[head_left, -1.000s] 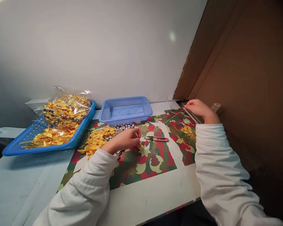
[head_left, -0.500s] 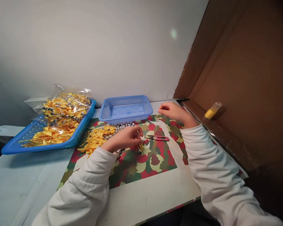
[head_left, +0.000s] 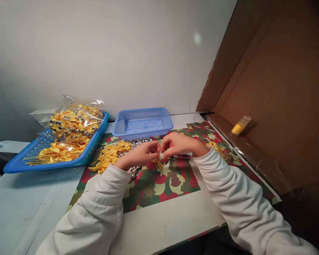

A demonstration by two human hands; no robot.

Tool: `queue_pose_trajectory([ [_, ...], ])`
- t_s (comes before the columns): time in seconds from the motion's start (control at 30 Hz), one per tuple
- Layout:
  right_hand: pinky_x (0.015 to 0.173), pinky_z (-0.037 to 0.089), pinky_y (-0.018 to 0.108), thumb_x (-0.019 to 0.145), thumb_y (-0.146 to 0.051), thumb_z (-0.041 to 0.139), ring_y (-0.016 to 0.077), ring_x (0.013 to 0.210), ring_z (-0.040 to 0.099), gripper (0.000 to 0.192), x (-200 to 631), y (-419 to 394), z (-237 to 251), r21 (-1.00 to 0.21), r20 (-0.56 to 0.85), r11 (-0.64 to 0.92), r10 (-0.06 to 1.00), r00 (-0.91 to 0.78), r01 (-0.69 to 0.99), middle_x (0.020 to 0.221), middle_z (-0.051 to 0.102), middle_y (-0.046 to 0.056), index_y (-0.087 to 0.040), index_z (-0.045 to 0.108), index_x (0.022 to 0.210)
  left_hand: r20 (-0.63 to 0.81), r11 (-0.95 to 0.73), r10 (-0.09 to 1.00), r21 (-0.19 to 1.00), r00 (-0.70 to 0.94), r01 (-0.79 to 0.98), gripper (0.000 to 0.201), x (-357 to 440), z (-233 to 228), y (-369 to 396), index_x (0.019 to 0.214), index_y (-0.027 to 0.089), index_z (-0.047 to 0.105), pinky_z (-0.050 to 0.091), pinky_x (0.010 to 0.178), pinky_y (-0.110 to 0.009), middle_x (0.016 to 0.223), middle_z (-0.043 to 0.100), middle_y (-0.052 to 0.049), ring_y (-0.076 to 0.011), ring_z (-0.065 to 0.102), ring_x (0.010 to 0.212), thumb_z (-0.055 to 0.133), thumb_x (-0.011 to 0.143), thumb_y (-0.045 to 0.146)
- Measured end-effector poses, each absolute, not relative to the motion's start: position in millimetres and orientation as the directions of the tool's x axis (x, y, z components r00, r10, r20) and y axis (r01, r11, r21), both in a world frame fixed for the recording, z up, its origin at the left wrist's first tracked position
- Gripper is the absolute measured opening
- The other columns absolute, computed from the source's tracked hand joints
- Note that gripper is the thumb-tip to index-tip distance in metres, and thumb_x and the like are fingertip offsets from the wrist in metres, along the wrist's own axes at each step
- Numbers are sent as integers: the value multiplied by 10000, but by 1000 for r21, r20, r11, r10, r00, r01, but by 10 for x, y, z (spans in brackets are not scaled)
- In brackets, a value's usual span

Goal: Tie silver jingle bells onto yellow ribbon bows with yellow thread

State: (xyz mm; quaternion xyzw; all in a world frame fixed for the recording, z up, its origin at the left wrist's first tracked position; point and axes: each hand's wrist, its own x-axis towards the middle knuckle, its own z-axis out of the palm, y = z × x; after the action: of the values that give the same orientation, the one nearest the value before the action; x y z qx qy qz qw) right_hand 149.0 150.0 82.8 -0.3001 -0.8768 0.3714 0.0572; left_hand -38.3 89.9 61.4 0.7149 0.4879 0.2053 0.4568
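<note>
My left hand [head_left: 140, 155] and my right hand [head_left: 178, 144] meet over the patterned sheet [head_left: 175, 180], fingertips pinched together on a small yellow ribbon bow [head_left: 158, 162] with a thin strand. A pile of yellow bows [head_left: 108, 158] and silver bells [head_left: 138, 142] lies just left of my left hand. Red thread snips [head_left: 182, 156] lie under my right wrist, partly hidden.
An empty light-blue basket [head_left: 143, 123] stands behind the hands. A larger blue tray [head_left: 18, 161] at the left holds a clear bag of yellow bows [head_left: 71, 124]. Gold strands [head_left: 215, 147] lie at the right. A cardboard wall [head_left: 276, 88] with a yellow tube [head_left: 240, 125] closes the right side.
My right hand came from the cardboard wall at the far right back to the middle and now meets my left hand at the bow. The left hand barely moved.
</note>
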Motion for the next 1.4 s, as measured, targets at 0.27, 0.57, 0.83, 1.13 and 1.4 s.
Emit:
queue_pose_trajectory([
  [0.27, 568, 368, 201, 712, -112, 627, 115, 640, 580, 105, 1340, 1454, 669, -613, 22, 672, 541, -841, 416, 691, 674, 14, -143, 727, 714, -125, -105, 895, 873, 427, 477, 88, -394, 577, 929, 756, 195, 493, 456, 634, -268, 755, 619, 9, -172, 595, 734, 542, 714, 254],
  [0.57, 555, 321, 198, 778, -98, 538, 92, 607, 503, 184, 1307, 1404, 668, -552, -67, 680, 541, -838, 483, 706, 644, 23, -125, 718, 749, -135, -71, 886, 906, 443, 418, 88, -437, 478, 972, 754, 205, 446, 417, 563, -238, 727, 596, 20, -149, 577, 682, 517, 706, 224],
  [0.83, 484, 291, 202, 743, -135, 529, 77, 519, 440, 113, 1335, 1434, 680, -566, -211, 632, 510, -834, 529, 598, 562, -23, -134, 599, 654, -143, -81, 869, 904, 473, 421, 90, -488, 409, 1013, 753, 201, 441, 390, 563, -239, 693, 554, 35, -134, 542, 646, 512, 713, 239],
  [1.13, 464, 297, 195, 677, -122, 547, 69, 507, 430, 80, 1343, 1436, 624, -585, -313, 604, 447, -838, 541, 567, 524, -43, -147, 572, 606, -151, -128, 870, 849, 468, 513, 76, -476, 431, 993, 766, 204, 469, 380, 515, -228, 660, 564, 46, -133, 553, 590, 502, 701, 180],
  [1.4, 472, 306, 197, 708, -190, 572, 76, 519, 437, 82, 1359, 1462, 640, -593, -318, 570, 483, -816, 569, 581, 533, -38, -150, 583, 637, -129, -197, 845, 827, 518, 527, 118, -450, 486, 957, 810, 201, 516, 447, 580, -246, 751, 664, 8, -168, 635, 684, 593, 739, 255],
])
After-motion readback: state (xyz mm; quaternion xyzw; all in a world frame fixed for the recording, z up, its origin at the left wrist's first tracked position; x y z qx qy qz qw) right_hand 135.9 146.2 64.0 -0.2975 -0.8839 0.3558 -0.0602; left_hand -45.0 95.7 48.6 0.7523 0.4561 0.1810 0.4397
